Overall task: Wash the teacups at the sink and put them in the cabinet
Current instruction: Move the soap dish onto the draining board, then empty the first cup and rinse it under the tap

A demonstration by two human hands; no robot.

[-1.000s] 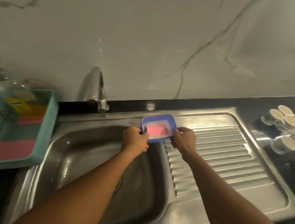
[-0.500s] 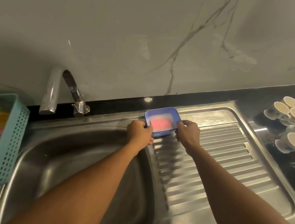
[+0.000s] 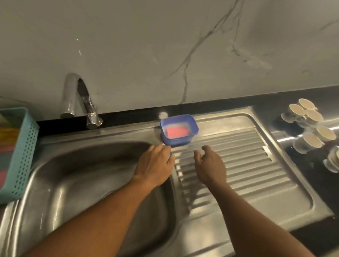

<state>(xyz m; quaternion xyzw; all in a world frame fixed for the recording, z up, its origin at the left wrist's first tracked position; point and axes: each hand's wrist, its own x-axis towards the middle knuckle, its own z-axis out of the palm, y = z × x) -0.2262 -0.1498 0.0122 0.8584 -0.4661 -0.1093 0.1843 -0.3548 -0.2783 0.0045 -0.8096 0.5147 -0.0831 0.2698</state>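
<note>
Several white teacups stand clustered on the dark counter at the right, beside the steel sink. A small blue tub with a pink sponge inside sits on the sink's back rim, at the top of the ribbed drainboard. My left hand hovers just in front of the tub over the basin's right edge, holding nothing, fingers relaxed. My right hand is above the drainboard, a little in front of the tub, fingers loosely curled and holding nothing.
A chrome tap stands behind the basin at the left. A teal plastic basket with pink cloths and a yellow item sits left of the sink. A marble wall rises behind. The dark counter continues to the right.
Both hands have let go of the blue tub and drawn back toward me. The tub now rests on the sink's back rim.
</note>
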